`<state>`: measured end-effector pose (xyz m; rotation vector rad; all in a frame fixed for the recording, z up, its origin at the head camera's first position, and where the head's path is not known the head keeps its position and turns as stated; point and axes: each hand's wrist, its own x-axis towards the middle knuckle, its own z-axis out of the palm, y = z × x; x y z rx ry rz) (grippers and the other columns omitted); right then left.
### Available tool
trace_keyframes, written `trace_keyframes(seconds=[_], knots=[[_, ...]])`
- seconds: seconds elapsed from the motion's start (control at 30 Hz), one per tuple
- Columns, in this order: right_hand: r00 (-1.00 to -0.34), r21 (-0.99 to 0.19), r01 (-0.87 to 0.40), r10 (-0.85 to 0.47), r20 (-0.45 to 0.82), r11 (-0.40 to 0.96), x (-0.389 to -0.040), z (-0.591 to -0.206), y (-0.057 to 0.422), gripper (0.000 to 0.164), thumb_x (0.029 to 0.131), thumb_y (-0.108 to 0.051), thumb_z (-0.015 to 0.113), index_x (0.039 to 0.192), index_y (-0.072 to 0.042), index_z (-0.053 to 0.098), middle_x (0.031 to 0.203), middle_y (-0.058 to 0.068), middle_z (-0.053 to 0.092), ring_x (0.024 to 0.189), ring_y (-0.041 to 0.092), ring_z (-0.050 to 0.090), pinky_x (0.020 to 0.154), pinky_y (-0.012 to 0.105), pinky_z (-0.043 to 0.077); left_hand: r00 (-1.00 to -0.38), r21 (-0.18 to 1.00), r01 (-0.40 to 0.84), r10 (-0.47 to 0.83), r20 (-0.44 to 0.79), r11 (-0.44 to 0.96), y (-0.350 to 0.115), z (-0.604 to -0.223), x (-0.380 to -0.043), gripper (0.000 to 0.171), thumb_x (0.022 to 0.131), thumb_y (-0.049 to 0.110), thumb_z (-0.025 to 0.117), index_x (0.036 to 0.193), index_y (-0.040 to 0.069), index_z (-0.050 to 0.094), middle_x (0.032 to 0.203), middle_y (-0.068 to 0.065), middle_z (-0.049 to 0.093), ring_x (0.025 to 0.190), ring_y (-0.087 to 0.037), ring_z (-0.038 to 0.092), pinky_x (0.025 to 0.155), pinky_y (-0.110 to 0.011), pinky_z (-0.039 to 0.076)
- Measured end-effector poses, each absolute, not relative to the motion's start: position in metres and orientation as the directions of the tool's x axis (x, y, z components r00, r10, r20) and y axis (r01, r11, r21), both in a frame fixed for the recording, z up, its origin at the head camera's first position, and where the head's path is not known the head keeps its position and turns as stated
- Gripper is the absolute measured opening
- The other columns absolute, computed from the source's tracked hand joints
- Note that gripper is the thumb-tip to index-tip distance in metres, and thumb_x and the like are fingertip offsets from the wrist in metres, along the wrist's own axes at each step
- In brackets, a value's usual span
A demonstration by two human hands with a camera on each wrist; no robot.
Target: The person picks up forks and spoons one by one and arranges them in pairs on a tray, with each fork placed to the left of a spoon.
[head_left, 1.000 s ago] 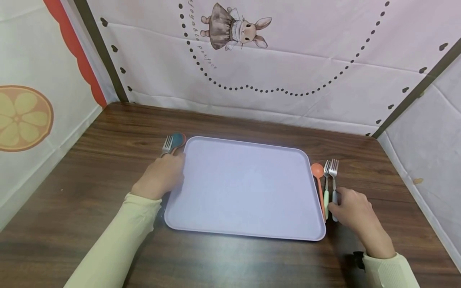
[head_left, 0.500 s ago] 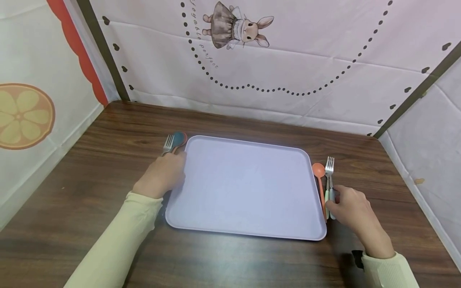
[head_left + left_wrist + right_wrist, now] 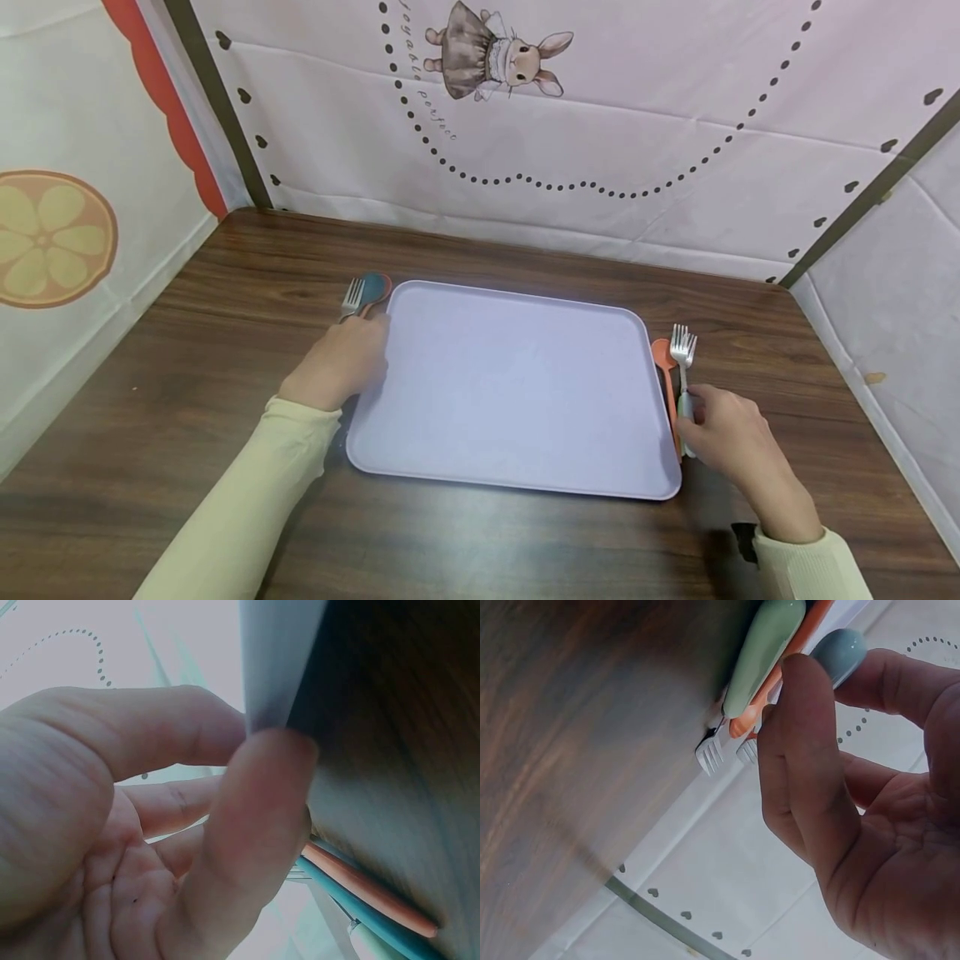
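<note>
A pale lilac tray (image 3: 517,392) lies flat on the table. My left hand (image 3: 341,358) pinches its left rim between thumb and finger, seen close up in the left wrist view. My right hand (image 3: 731,429) pinches a fork by its grey-blue handle (image 3: 840,656); its metal tines (image 3: 681,342) cross over those of a second fork. That second fork has a light green handle (image 3: 763,656) and lies alongside an orange spoon (image 3: 663,354) at the tray's right rim. Beyond the left hand are a fork (image 3: 353,293), a teal spoon (image 3: 371,287) and an orange-edged spoon behind it.
The dark wooden table (image 3: 480,542) reaches back to a printed cloth wall (image 3: 645,133) with a rabbit drawing. Cloth walls also stand at left and right. In the left wrist view, an orange handle (image 3: 375,889) and a teal handle (image 3: 360,909) lie beside the tray.
My right hand has shifted the grey-blue-handled fork leftward, from beside the green-handled fork to across it. The left hand keeps its place at the tray rim.
</note>
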<state>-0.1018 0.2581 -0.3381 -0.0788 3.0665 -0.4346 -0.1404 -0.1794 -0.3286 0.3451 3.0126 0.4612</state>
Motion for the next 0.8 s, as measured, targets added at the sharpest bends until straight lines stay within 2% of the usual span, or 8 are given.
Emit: trace_keyframes(seconds=[0.17, 0.43, 0.8], knots=[[-0.996, -0.281, -0.078, -0.084, -0.006, 0.956, -0.101, -0.337, 0.256, 0.042, 0.077, -0.016, 0.058, 0.114, 0.004, 0.056, 0.074, 0.006, 0.056, 0.065, 0.023, 0.048, 0.054, 0.037, 0.039, -0.972, 0.298, 0.211, 0.231, -0.033, 0.931, -0.18, -0.329, -0.141, 0.007, 0.083, 0.0, 0.051, 0.088, -0.002, 0.047, 0.066, -0.013, 0.049, 0.053, -0.025, 0.047, 0.044, -0.036, 0.041], [-0.991, -0.278, -0.133, -0.131, 0.028, 0.951, -0.099, -0.337, 0.252, 0.034, 0.076, -0.013, 0.057, 0.106, 0.002, 0.058, 0.068, 0.003, 0.051, 0.061, 0.021, 0.045, 0.051, 0.037, 0.037, -0.974, 0.296, 0.206, 0.225, -0.031, 0.933, -0.18, -0.33, -0.141, 0.008, 0.083, 0.001, 0.05, 0.089, -0.002, 0.048, 0.066, -0.014, 0.049, 0.053, -0.026, 0.048, 0.044, -0.038, 0.041], [-0.987, -0.288, -0.16, -0.153, 0.046, 0.944, -0.099, -0.335, 0.247, 0.044, 0.075, -0.013, 0.059, 0.114, 0.005, 0.057, 0.072, 0.003, 0.057, 0.064, 0.021, 0.05, 0.055, 0.042, 0.042, -0.975, 0.298, 0.199, 0.22, -0.036, 0.934, -0.18, -0.33, -0.141, 0.01, 0.083, 0.001, 0.051, 0.092, -0.003, 0.048, 0.067, -0.014, 0.049, 0.052, -0.025, 0.048, 0.044, -0.037, 0.041]])
